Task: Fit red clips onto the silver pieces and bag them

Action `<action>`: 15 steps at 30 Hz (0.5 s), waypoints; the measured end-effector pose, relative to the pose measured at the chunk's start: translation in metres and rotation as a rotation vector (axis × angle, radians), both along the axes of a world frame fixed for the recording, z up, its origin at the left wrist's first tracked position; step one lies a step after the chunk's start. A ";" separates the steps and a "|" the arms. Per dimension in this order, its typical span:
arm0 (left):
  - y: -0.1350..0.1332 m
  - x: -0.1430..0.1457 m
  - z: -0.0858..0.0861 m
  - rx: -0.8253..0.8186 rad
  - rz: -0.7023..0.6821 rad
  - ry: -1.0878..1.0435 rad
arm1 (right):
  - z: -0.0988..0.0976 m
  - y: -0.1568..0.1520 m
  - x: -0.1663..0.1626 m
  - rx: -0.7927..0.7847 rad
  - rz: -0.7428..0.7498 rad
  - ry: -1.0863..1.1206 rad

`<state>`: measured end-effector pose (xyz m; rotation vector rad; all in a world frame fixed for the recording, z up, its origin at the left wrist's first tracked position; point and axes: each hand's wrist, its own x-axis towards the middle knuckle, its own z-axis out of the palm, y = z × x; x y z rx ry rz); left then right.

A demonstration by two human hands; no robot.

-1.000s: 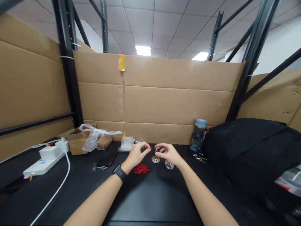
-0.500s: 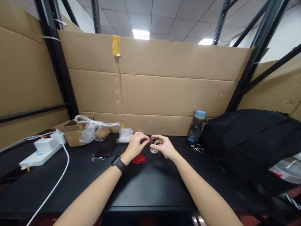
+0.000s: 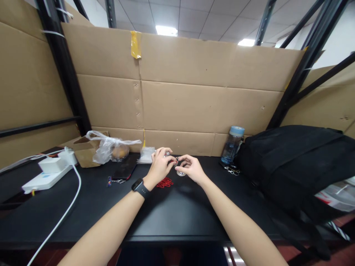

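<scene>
Above the black table my two hands meet, fingertips almost touching. My left hand, with a dark watch on its wrist, is closed in a pinch on a thin red cord. Facing it, my right hand is also pinched, at a small dark, shiny bit by the cord's end that is too small to name. Just below the fingertips sits a clear round piece, partly covered by my right hand. A heap of red cords lies beside my left wrist. Something clear and shiny shows behind the left fingers.
Further left are a black pouch, a knotted plastic bag, a cardboard box and a white power strip with its cable. On the right stand a water bottle and a black backpack. Cardboard walls off the back.
My left hand has turned, its fingers now raised higher, and a clear shiny thing has come into sight behind them. The hands still meet at the same place. The camera view has tilted slightly down.
</scene>
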<state>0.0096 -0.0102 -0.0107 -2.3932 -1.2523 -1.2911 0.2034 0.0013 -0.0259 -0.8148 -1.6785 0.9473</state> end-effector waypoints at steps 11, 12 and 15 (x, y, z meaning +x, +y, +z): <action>-0.003 0.005 -0.002 0.039 0.007 0.019 | -0.001 0.000 -0.001 0.002 -0.057 -0.021; -0.003 0.005 -0.002 0.039 0.005 0.020 | -0.002 0.000 -0.001 -0.005 -0.058 -0.003; -0.003 0.004 -0.001 0.045 0.004 0.026 | -0.003 0.001 0.000 -0.032 -0.018 0.039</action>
